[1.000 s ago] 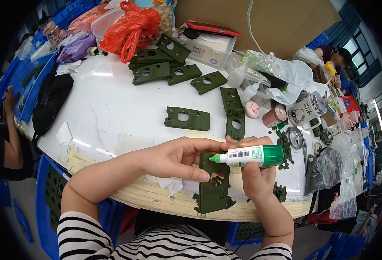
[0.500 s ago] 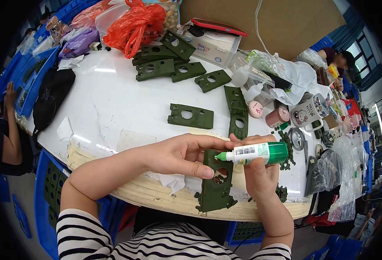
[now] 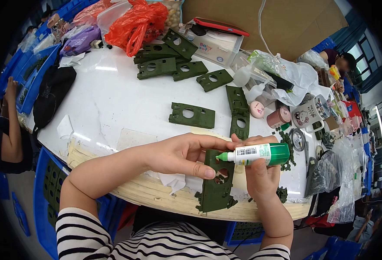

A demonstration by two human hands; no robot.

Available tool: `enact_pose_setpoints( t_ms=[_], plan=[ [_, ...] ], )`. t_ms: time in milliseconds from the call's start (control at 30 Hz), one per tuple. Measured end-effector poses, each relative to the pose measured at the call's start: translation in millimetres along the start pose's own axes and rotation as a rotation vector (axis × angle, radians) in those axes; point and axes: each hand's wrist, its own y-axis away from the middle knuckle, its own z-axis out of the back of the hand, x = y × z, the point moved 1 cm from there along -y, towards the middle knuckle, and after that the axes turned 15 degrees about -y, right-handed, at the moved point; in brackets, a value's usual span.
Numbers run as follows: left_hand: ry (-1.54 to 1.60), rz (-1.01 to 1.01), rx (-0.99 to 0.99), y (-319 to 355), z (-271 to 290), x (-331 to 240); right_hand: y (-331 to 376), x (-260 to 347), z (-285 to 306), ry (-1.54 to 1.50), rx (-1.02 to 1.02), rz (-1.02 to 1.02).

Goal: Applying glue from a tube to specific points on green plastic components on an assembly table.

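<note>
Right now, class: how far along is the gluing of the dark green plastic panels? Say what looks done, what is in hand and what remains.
Looks done: cannot tell; no glued joint shows. In hand: the left hand steadies a dark green plastic panel with round holes at the white round table edge, while the right hand aims a green-and-white glue bottle at it. Left, probably: a lone matching panel and a stack of matching panels behind.

The green glue bottle (image 3: pixel 260 154) lies horizontal, white label up, green nozzle pointing left. Its tip meets the dark green flat plastic panel (image 3: pixel 215 186), held upright at the table edge, showing cutout holes.
</note>
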Motion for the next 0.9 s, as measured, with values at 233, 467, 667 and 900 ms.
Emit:
enact_pose_setpoints(
  t_ms=[233, 467, 667, 900],
  plan=[
    [-0.003, 0.007, 0.004, -0.3, -0.1, -1.1, 0.1, -0.2, 0.7, -0.003, 0.001, -0.003],
    [-0.001, 0.008, 0.007, -0.5, 0.6, -2.2, -1.1, -0.3, 3.0, -0.022, 0.040, -0.016],
    [0.012, 0.014, 0.011, -0.5, 0.9, -1.7, -1.5, 0.1, 2.7, -0.016, 0.061, 0.001],
    [0.009, 0.016, 0.007, -0.1, 1.1, -1.6, -0.8, -0.4, 2.1, -0.013, 0.068, 0.003]
  ],
)
